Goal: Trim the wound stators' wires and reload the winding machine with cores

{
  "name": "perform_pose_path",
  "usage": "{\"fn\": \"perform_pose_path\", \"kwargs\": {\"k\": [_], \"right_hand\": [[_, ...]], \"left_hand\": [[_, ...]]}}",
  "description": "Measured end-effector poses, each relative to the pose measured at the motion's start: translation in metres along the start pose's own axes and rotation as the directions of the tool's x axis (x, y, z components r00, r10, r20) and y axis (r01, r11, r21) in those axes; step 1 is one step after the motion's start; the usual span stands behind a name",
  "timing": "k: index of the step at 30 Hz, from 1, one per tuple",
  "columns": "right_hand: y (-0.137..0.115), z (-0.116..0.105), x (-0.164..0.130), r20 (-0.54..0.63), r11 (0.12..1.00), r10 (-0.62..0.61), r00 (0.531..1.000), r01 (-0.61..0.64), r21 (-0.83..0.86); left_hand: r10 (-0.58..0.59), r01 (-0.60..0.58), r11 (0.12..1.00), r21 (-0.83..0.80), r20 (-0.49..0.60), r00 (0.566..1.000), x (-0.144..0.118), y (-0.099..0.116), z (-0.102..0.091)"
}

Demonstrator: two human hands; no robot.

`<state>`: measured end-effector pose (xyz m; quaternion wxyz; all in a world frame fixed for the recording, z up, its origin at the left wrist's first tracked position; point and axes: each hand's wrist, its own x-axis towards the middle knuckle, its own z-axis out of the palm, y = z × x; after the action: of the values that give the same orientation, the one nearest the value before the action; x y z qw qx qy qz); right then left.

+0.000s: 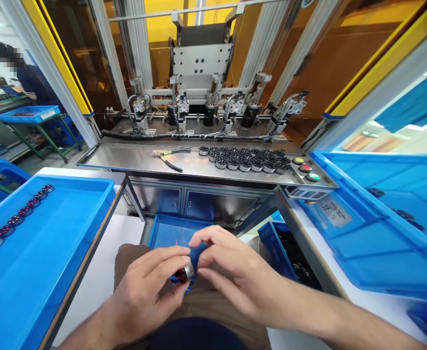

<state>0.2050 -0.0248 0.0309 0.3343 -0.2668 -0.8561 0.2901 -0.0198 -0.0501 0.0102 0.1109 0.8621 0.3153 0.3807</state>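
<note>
My left hand [146,287] and my right hand [231,272] meet over my lap, both pinching a small round motor part [183,275] with a silver rim and reddish windings. A thin reddish wire [176,240] sticks up from it. My right fingers reach over the part's top. Below the hands sits a small blue tray [162,232]. On the steel shelf ahead lie several dark ring-shaped stators [246,159] in rows and yellow-handled pliers [169,158].
A blue tray [53,243] at left holds a row of wound stators [16,216]. Blue bins [374,218] stand at right, one with dark parts [293,257]. The winding machine [206,97] and control buttons [305,168] are ahead. A person [24,73] works at far left.
</note>
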Motion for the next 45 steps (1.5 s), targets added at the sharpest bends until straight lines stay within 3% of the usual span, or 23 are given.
{"fn": "perform_pose_path", "kwargs": {"k": [4,7,9,11,14,17,21,27,34,37,41,45], "right_hand": [[0.004,-0.010,0.003,0.119,0.958,-0.180,0.976,0.201,-0.204],[0.013,-0.027,0.016,0.253,0.943,-0.148,0.956,0.214,-0.254],[0.028,-0.039,0.036,0.257,0.951,-0.105,0.961,0.172,-0.255],[0.050,-0.048,0.068,0.150,0.942,-0.066,0.986,0.111,-0.316],[0.096,-0.047,0.127,-0.055,0.866,0.072,0.996,-0.090,-0.491],[0.141,-0.030,0.177,-0.091,0.814,0.170,0.981,-0.191,-0.549],[0.177,-0.003,0.205,-0.045,0.749,0.292,0.955,-0.258,-0.611],[0.189,-0.003,0.203,0.018,0.691,0.371,0.929,-0.263,-0.673],[0.193,-0.013,0.191,-0.017,0.728,0.377,0.926,-0.308,-0.612],[0.195,-0.019,0.192,-0.073,0.789,0.385,0.920,-0.369,-0.491],[0.187,-0.036,0.190,-0.138,0.893,0.385,0.913,-0.406,-0.195],[0.158,-0.036,0.151,-0.182,0.931,0.361,0.915,-0.341,0.130]], "left_hand": [[-0.034,0.045,0.987,-0.153,0.075,0.997,-0.006,-0.001,-0.009],[-0.126,0.144,0.956,-0.257,0.083,0.989,-0.015,-0.002,-0.012],[-0.237,0.234,0.912,-0.337,0.035,0.971,-0.021,-0.004,-0.011],[-0.383,0.322,0.822,-0.470,-0.036,0.923,-0.025,-0.008,-0.008],[-0.588,0.378,0.618,-0.690,-0.086,0.804,-0.029,-0.014,0.000],[-0.690,0.375,0.482,-0.792,-0.080,0.719,-0.030,-0.019,0.005],[-0.767,0.377,0.454,-0.807,-0.138,0.627,-0.035,-0.018,0.003],[-0.812,0.371,0.446,-0.814,-0.194,0.550,-0.040,-0.018,-0.002],[-0.828,0.378,0.403,-0.833,-0.157,0.538,-0.041,-0.023,0.003],[-0.835,0.374,0.397,-0.838,-0.161,0.527,-0.041,-0.021,0.003],[-0.862,0.379,0.363,-0.851,-0.153,0.483,-0.041,-0.017,0.000],[-0.867,0.374,0.308,-0.875,-0.096,0.488,-0.041,-0.016,-0.003]]}}
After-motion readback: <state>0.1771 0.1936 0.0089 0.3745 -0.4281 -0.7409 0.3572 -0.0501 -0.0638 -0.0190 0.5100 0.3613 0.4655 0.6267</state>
